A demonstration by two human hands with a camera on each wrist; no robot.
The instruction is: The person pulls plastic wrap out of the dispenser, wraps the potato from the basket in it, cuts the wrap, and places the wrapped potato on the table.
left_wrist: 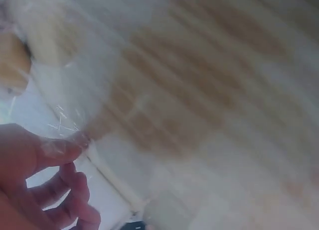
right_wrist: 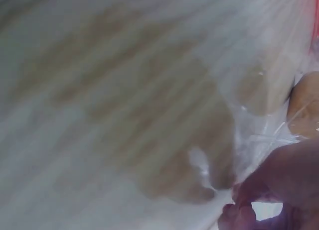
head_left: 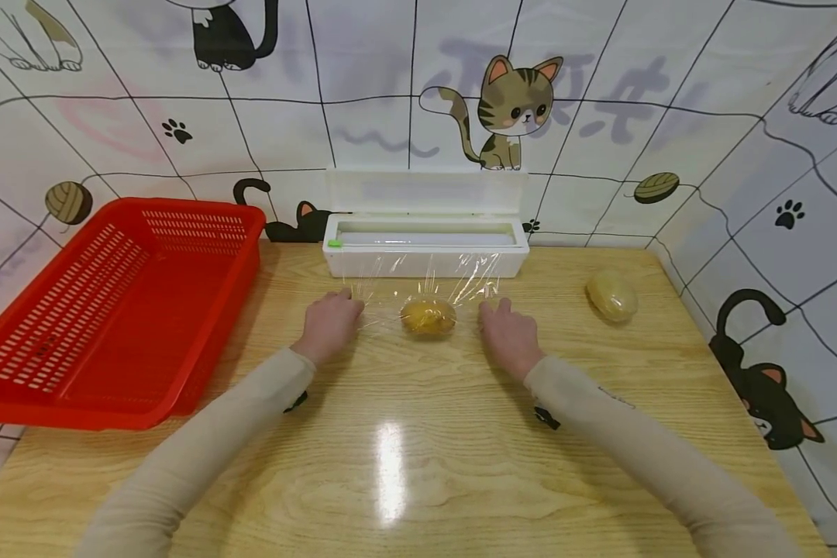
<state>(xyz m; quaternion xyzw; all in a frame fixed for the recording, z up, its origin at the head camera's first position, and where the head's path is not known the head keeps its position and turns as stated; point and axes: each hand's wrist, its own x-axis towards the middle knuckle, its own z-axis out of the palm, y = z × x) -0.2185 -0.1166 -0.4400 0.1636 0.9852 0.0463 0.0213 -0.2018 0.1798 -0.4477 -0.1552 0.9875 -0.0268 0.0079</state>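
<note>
A sheet of clear plastic wrap stretches from a white wrap dispenser toward me. My left hand pinches its left corner between thumb and forefinger, the other fingers curled loosely in the left wrist view. The right corner is pinched by my right hand. Between my hands a yellow-brown potato lies on the table, with the film's near edge over it. In the right wrist view the potato shows beside my right hand. Another potato, paler and shiny as if wrapped, lies at the right.
A red plastic basket with slotted sides stands at the left. The dispenser's lid is raised against the cat-patterned backdrop, and a green slider sits at its left end. The wooden table extends toward me.
</note>
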